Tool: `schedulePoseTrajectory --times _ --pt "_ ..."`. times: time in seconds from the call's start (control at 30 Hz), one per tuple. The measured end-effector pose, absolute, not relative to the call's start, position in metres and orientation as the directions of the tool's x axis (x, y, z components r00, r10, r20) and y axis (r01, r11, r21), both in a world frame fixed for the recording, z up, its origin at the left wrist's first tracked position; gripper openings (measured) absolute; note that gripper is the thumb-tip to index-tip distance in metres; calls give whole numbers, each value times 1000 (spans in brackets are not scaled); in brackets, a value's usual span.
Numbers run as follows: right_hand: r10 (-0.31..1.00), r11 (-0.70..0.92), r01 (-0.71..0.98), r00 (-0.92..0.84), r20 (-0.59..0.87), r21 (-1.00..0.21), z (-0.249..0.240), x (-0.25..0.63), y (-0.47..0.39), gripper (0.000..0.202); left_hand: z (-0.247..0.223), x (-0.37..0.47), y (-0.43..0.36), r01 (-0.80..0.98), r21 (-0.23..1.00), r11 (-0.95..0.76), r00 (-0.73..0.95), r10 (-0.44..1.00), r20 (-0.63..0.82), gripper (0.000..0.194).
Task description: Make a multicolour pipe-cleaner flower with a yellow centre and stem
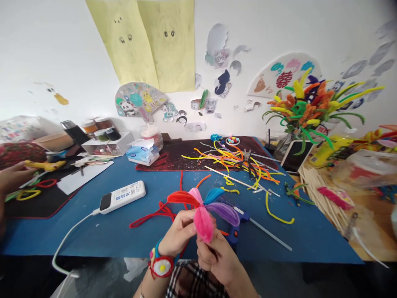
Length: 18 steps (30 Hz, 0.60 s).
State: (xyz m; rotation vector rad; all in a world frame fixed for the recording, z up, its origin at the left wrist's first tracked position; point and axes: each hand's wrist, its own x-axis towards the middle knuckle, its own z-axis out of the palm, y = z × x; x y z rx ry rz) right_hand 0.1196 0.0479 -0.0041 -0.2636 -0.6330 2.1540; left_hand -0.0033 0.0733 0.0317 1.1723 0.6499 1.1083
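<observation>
Fingers (pixel 187 217) pinched, my left hand (pixel 173 239) and right hand (pixel 221 255) hold a multicoloured pipe-cleaner flower (pixel 203 222) above the blue tabletop (pixel 105 234), apparently steadying its base so the petals (pixel 223 212) fan outward.

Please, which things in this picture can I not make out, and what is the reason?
All in the head view:
Fingertips of the left hand: hidden behind the pink loop.
Front end of the glue gun: hidden behind the purple loop.
Small print on the power bank: too small.
Other person's arm: cut off by the left edge.
</observation>
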Motion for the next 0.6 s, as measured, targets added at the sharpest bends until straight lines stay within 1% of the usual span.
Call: schedulePoseTrajectory --times 0.2,0.37,0.47,0.53,0.6 --pt "770 -518 -683 -634 66 -516 1 122 47 28 23 -2 76 -403 915 34 379 916 132 19" --pt "768 -534 -686 -638 56 -494 2 123 47 30 21 -1 75 -420 907 18 331 934 135 17" --pt "757 -545 -689 -650 74 -478 2 123 46 30 20 2 73 -421 907 16 299 946 122 14" --pt "734 -561 -677 -673 92 -476 2 123 46 30 17 3 72 -426 904 33 305 946 110 19" --pt "696 -587 -657 -708 120 -473 0 123 46 32 14 4 74 -421 905 64 341 935 93 27"
